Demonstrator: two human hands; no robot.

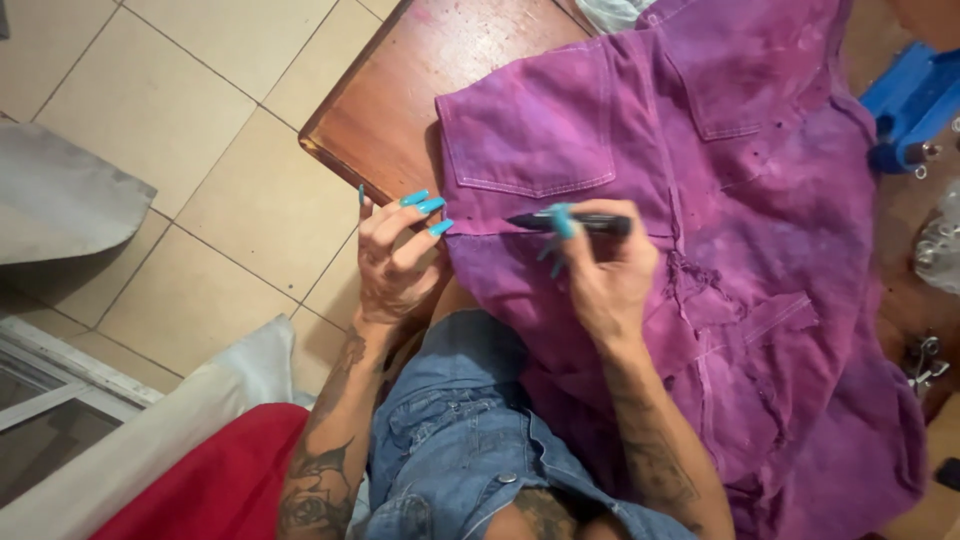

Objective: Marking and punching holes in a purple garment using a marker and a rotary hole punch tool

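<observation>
Purple tie-dyed cotton garment with stitched pockets (720,200) is spread over the reddish-brown wooden bench (400,100) and hangs down onto the person's lap. Right hand (605,270) is curled closed around a black marker pen (570,222), held nearly flat with the tip pointing left, sitting on the fabric just under the pocket seam. Left hand (395,260) is mostly open, fingers spread and bent a bit, long turquoise nails touching the garment's left edge right where it leaves the bench. Both forearms are tattooed and come up from the bottom of the frame, right one lying across the cloth. Blue plastic thing (915,100) sits at the far right, can't make out what it is
</observation>
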